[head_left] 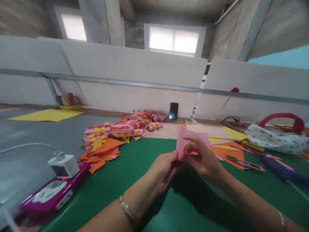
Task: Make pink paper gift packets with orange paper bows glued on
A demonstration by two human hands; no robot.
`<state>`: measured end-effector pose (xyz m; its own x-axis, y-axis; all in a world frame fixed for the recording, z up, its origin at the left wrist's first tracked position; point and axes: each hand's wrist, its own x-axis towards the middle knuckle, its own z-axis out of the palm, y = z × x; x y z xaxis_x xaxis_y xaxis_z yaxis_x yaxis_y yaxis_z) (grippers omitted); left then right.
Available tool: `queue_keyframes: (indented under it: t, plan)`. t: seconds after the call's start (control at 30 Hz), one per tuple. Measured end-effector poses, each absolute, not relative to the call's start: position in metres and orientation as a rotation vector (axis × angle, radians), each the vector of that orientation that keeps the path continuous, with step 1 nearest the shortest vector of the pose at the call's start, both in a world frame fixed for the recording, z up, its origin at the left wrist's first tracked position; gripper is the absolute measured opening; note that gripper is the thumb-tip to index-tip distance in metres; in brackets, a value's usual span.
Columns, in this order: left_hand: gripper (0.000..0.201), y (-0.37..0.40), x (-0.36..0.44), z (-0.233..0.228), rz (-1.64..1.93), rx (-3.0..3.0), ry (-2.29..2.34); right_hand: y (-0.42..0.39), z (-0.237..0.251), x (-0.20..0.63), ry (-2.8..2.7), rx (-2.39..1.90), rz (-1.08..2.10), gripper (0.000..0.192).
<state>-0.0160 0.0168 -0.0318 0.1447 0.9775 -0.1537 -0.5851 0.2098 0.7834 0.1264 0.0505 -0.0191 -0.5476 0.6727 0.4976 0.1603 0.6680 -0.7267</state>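
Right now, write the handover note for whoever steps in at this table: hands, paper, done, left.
Left hand: pinches the lower edge of the pink paper.
Right hand: grips the same sheet, fingers across its front.
Paper is held above the green mat, partly folded.
Done: pile of finished pink pieces at far left; orange scraps beside it.
Left: this sheet's folding is unfinished. Scissors lie to the right.

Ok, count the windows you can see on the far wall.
2. One window sits high at the upper left, partly cut off by a concrete pillar. The other window, wider with two panes, is at top centre. More may lie outside the view.
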Motion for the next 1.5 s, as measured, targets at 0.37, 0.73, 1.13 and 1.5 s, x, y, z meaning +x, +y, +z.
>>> queue_keyframes:
  t: [0.37, 0.73, 1.13, 1.5]
  plan:
    - [0.019, 0.02, -0.017, -0.038, 1.368, 0.821, 1.054, 0.053, -0.017, 0.132, -2.43, -0.676, 0.027, 0.03]
    - [0.023, 0.015, -0.018, -0.033, 1.381, 0.959, 1.142, 0.053, -0.013, 0.13, -2.197, -0.788, 0.436, 0.005]
    - [0.024, 0.009, -0.015, -0.022, 1.346, 1.076, 1.03, 0.053, -0.008, 0.13, -2.124, -0.947, 0.466, 0.006]
    - [0.015, 0.012, -0.015, -0.031, 1.303, 1.157, 1.195, 0.049, -0.004, 0.127, -1.931, -0.945, 0.712, 0.013]
